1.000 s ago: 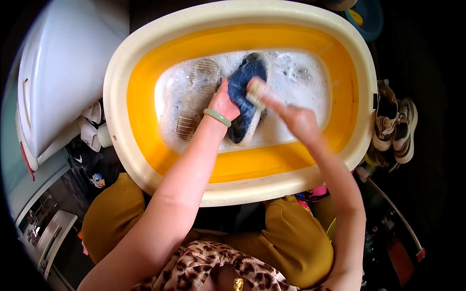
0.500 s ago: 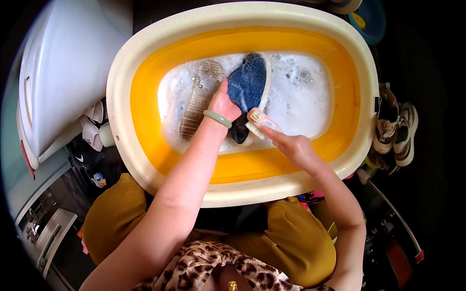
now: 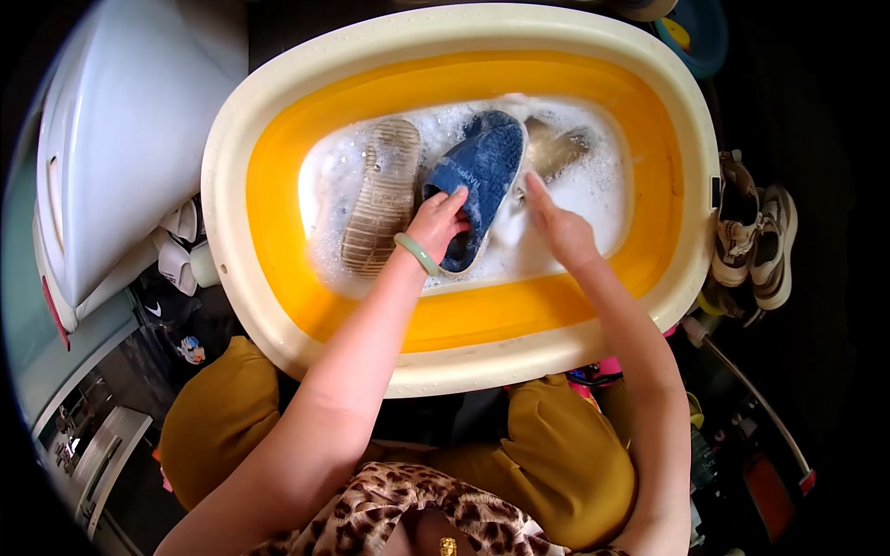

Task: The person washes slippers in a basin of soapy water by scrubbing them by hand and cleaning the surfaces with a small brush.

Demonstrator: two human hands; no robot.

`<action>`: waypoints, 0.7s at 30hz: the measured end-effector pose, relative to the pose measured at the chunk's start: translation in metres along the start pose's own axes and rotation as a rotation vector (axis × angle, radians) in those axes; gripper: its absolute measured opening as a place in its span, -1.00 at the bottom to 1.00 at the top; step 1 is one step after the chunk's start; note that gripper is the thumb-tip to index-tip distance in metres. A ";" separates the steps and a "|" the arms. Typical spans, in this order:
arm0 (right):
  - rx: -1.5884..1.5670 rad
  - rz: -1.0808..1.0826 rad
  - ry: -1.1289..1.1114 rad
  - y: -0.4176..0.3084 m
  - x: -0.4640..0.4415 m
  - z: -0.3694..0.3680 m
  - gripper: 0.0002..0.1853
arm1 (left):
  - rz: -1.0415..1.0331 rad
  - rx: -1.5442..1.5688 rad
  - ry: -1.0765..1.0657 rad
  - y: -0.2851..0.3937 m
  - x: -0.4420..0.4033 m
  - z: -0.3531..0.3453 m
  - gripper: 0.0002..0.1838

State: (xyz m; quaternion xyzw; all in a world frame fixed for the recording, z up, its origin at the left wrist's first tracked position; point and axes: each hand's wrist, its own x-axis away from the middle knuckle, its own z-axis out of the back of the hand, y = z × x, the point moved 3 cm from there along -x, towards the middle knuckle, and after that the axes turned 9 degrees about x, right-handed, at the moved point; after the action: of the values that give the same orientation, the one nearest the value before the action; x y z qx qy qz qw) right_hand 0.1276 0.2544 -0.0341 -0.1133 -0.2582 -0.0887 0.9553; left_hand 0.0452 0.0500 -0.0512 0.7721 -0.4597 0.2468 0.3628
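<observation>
A wet blue slipper (image 3: 482,162) with white lettering lies tilted, upper side up, in the suds. My left hand (image 3: 440,225), a pale green bangle on its wrist, grips it near its opening, thumb across the upper. Just right of the slipper, my right hand (image 3: 563,230) hovers low over the foam with fingers stretched out and nothing visible in them; some fingers are hidden. Left of my left hand, another slipper rests with its ribbed tan sole (image 3: 382,195) upward. A brownish patch (image 3: 556,150) shows through the foam at the right; I cannot make out what it is.
The orange basin has a wide cream rim (image 3: 232,139) and holds soapy water. A pair of sneakers (image 3: 756,236) stands to its right. A blue bowl (image 3: 700,37) is at the far right. A large white smooth object (image 3: 139,139) flanks the left side, with white caps (image 3: 176,259) below.
The blue slipper has turned and shifted slightly right, showing more of its upper. The brush is no longer visible in my right hand, which moved up and right. The foam has parted around the brownish patch.
</observation>
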 end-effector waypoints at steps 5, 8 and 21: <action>-0.210 -0.100 0.270 0.045 -0.001 0.025 -0.47 | -0.267 0.062 -0.049 0.011 0.005 -0.008 -0.60; -0.535 -0.060 0.326 -0.008 0.034 0.069 -0.51 | -0.158 0.386 -0.149 0.017 0.012 -0.018 -0.59; -0.446 0.318 0.222 -0.092 0.072 0.039 -0.43 | 0.083 0.395 -0.006 0.034 0.012 -0.023 -0.51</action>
State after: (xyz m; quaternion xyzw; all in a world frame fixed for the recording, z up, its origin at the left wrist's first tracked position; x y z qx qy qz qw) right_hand 0.1501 0.1684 0.0512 -0.3489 -0.1053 -0.0042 0.9312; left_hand 0.0195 0.0509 -0.0176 0.8092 -0.4350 0.3448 0.1925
